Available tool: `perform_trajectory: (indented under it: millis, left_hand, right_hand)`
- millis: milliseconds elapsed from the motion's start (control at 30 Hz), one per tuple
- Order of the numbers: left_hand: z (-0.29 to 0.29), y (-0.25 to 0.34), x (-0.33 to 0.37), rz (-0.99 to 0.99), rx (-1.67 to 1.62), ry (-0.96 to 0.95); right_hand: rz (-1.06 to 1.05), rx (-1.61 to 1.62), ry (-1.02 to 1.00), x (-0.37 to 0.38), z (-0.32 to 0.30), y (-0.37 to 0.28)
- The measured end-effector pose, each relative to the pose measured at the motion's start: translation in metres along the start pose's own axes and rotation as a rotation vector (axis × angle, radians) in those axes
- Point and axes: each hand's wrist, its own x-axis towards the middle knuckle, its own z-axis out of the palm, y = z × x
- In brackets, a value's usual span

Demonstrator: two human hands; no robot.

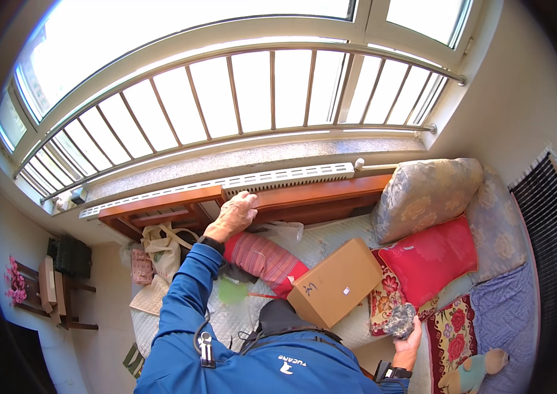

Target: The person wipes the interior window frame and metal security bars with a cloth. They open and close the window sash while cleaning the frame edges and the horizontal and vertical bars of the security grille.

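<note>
At the gap in the wooden backrest (321,194) is my left hand (231,215), its fingers curled over the rail's end. Low on the right, my right hand (409,347) holds a crumpled, mottled grey cloth bundle (398,321); some of its fingers are hidden behind the bundle. Between my arms, a closed brown cardboard box (334,282) lies tilted on the quilted seat cover (331,233). Beside the box is a red cushion (433,253) with a patterned edge. A striped red cloth roll (262,257) lies just below my left hand.
Behind the backrest run a white radiator (291,177) and a window with metal railing (272,92). Floral cushions (426,197) stand at the right end. A plush toy (474,371) lies lower right. Bags (160,253) and a small wooden chair (61,295) are left.
</note>
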Motion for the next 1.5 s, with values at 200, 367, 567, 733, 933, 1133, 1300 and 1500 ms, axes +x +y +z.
perform_trajectory:
  millis: [200, 367, 567, 733, 933, 1133, 1300, 1500]
  left_hand:
    - [0.058, -0.115, 0.058, -0.15, 0.35, 0.049]
    - [0.096, -0.199, 0.08, -0.226, 0.399, 0.08]
    - [0.105, -0.231, 0.089, -0.005, 0.445, 0.079]
    - [0.078, -0.241, 0.101, 0.017, 0.157, -0.154]
    - [0.079, -0.23, 0.101, -0.161, 0.178, 0.009]
    - [0.083, -0.233, 0.102, -0.265, 0.135, 0.063]
    - [0.091, -0.236, 0.104, -0.312, 0.17, 0.079]
    - [0.097, -0.239, 0.107, -0.41, 0.204, 0.054]
  right_hand:
    - [0.012, -0.038, -0.044, 0.063, 0.074, 0.021]
    - [0.119, -0.092, -0.109, 0.107, 0.127, 0.045]
    - [0.142, -0.122, -0.075, 0.136, 0.193, 0.073]
    - [0.17, -0.11, -0.149, 0.152, 0.235, 0.087]
    - [0.211, -0.089, -0.212, 0.177, 0.265, 0.1]
    - [0.38, -0.103, -0.233, 0.2, 0.316, 0.107]
    - [0.343, -0.085, -0.297, 0.22, 0.376, 0.095]
    - [-0.086, -0.046, -0.467, 0.235, 0.465, 0.043]
